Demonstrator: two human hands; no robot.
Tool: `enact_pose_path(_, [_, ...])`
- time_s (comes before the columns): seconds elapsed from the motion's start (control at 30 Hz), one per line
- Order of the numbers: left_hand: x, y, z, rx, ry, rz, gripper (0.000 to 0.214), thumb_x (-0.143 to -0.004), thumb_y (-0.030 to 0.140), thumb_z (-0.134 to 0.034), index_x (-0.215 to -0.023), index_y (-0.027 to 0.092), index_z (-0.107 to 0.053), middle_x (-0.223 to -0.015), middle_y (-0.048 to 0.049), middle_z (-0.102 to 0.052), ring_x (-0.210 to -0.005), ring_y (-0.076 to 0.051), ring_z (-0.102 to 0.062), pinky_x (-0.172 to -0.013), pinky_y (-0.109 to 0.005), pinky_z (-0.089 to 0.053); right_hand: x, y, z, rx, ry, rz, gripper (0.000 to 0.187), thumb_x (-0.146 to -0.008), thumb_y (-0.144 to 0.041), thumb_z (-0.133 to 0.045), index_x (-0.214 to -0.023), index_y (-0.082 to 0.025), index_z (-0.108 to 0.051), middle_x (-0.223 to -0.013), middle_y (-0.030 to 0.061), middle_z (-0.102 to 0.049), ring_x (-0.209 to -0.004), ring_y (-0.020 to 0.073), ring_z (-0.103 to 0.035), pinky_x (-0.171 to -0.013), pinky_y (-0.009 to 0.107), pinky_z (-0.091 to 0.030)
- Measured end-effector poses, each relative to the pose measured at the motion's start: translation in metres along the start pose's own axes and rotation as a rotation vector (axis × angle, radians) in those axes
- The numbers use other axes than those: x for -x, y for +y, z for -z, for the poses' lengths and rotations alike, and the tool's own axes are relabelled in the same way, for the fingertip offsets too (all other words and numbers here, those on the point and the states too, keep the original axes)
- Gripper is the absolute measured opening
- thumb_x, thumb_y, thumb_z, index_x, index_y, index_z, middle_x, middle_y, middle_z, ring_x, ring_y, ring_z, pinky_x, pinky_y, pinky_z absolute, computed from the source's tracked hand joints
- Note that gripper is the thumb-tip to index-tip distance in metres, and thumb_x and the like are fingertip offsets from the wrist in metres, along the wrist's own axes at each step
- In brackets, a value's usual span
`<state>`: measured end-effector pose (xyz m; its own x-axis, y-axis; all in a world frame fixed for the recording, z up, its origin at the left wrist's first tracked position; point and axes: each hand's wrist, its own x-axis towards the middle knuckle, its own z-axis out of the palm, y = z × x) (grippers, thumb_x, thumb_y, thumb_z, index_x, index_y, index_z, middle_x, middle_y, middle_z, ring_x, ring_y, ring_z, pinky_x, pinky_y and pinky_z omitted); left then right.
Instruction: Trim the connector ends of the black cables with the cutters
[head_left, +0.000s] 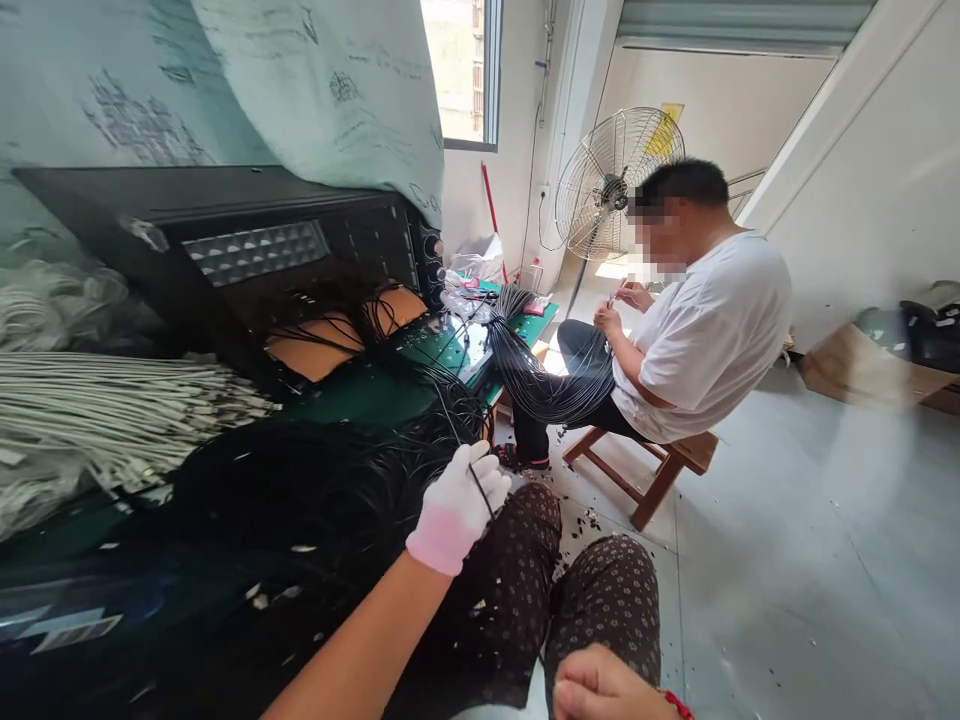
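Note:
My left hand [465, 495], in a white glove with a pink cuff, is closed on a thin black cable [480, 490] that crosses its fingers and sticks out at both sides. It is just above my left knee, beside a large tangled heap of black cables [285, 480] on the green table. My bare right hand [600, 685], with a red string at the wrist, is low at the bottom edge over my lap. Its fingers are curled in, and whatever they may hold is hidden.
A bundle of grey-white cables [112, 410] lies at the left by a black box [247, 240] with a lit panel. A co-worker [697, 320] sits on a wooden stool [652, 470], black cables [555, 390] over the lap. Behind stands a fan [615, 190]. Black scraps litter the floor.

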<state>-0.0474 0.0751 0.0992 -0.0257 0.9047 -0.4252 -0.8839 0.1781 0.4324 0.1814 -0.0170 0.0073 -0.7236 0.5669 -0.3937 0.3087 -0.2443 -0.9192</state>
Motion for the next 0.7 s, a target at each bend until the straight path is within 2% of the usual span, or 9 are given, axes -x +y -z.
enact_pose_path(0.1, [-0.001, 0.023, -0.012, 0.035, 0.051, 0.004, 0.017, -0.092, 0.021, -0.042, -0.085, 0.014, -0.055, -0.054, 0.0075, -0.039, -0.034, -0.001, -0.033, -0.036, -0.012, -0.031, -0.036, -0.024, -0.003, -0.208, -0.121, 0.094, 0.036, -0.075, -0.061, -0.055, -0.081, -0.029, -0.069, -0.059, 0.0013, -0.059, -0.055, 0.0177, -0.057, -0.057, 0.031, -0.039])
enact_pose_path(0.13, [-0.001, 0.027, -0.013, 0.022, 0.044, 0.015, 0.017, -0.092, 0.02, -0.042, -0.085, 0.013, -0.055, -0.054, 0.0075, -0.039, -0.033, -0.001, -0.031, -0.035, -0.012, -0.03, -0.052, -0.037, -0.004, -0.329, -0.131, 0.127, 0.043, -0.076, -0.063, -0.053, -0.093, -0.026, -0.066, -0.062, 0.0021, -0.061, -0.056, 0.0166, -0.057, -0.06, 0.031, -0.04])
enact_pose_path(0.17, [0.0, 0.028, -0.013, 0.01, 0.035, 0.015, 0.016, -0.092, 0.021, -0.044, -0.084, 0.013, -0.056, -0.054, 0.0073, -0.04, -0.033, -0.001, -0.031, -0.035, -0.012, -0.03, -0.07, -0.051, -0.004, -0.428, -0.107, 0.178, 0.052, -0.074, -0.068, -0.052, -0.095, -0.022, -0.064, -0.062, 0.0028, -0.061, -0.053, 0.0149, -0.056, -0.059, 0.03, -0.041])
enact_pose_path(0.23, [0.001, 0.03, -0.012, -0.009, 0.026, 0.011, 0.015, -0.089, 0.022, -0.048, -0.081, 0.012, -0.056, -0.054, 0.0064, -0.041, -0.034, -0.003, -0.035, -0.036, -0.015, -0.034, -0.104, -0.079, -0.007, -0.52, -0.013, 0.265, 0.057, -0.071, -0.07, -0.054, -0.088, -0.016, -0.063, -0.06, 0.0032, -0.06, -0.052, 0.0128, -0.053, -0.056, 0.026, -0.039])
enact_pose_path(0.33, [-0.003, 0.039, -0.011, -0.017, 0.03, -0.017, 0.017, -0.088, 0.026, -0.049, -0.079, 0.013, -0.056, -0.053, 0.0052, -0.043, -0.036, -0.005, -0.04, -0.038, -0.018, -0.039, -0.142, -0.106, -0.014, -0.561, 0.076, 0.311, 0.053, -0.071, -0.067, -0.057, -0.07, -0.015, -0.058, -0.047, -0.0024, -0.051, -0.043, 0.0086, -0.044, -0.047, 0.022, -0.033])
enact_pose_path(0.4, [-0.009, 0.053, -0.011, -0.007, 0.043, -0.041, 0.023, -0.09, 0.027, -0.045, -0.074, 0.013, -0.053, -0.049, 0.0067, -0.039, -0.033, -0.005, -0.037, -0.034, -0.016, -0.035, -0.156, -0.112, -0.021, -0.575, 0.076, 0.305, 0.051, -0.069, -0.066, -0.059, -0.065, -0.016, -0.055, -0.041, -0.0053, -0.046, -0.037, 0.0069, -0.038, -0.044, 0.021, -0.031])
enact_pose_path(0.53, [-0.024, 0.08, -0.016, 0.005, 0.052, -0.065, 0.035, -0.09, 0.025, -0.039, -0.056, 0.017, -0.039, -0.04, 0.0117, -0.019, -0.025, -0.003, -0.019, -0.028, -0.013, -0.014, -0.174, -0.112, -0.034, -0.51, 0.14, 0.298, 0.054, -0.065, -0.071, -0.057, -0.059, -0.018, -0.05, -0.037, -0.0056, -0.045, -0.032, 0.0067, -0.037, -0.038, 0.02, -0.025])
enact_pose_path(0.63, [-0.037, 0.082, -0.024, 0.005, 0.049, -0.078, 0.038, -0.089, 0.026, -0.04, -0.052, 0.018, -0.034, -0.039, 0.0118, -0.015, -0.026, -0.003, -0.015, -0.028, -0.015, -0.008, -0.179, -0.117, -0.037, -0.468, 0.227, 0.304, 0.057, -0.062, -0.075, -0.054, -0.057, -0.019, -0.047, -0.035, -0.0049, -0.046, -0.031, 0.0074, -0.038, -0.035, 0.019, -0.023])
enact_pose_path(0.7, [-0.045, 0.078, -0.029, 0.011, 0.057, -0.076, 0.037, -0.09, 0.028, -0.042, -0.055, 0.017, -0.039, -0.04, 0.0114, -0.02, -0.027, -0.003, -0.016, -0.028, -0.015, -0.011, -0.178, -0.12, -0.035, -0.484, 0.262, 0.305, 0.058, -0.061, -0.076, -0.053, -0.058, -0.019, -0.046, -0.035, -0.0049, -0.046, -0.03, 0.0073, -0.039, -0.034, 0.019, -0.023])
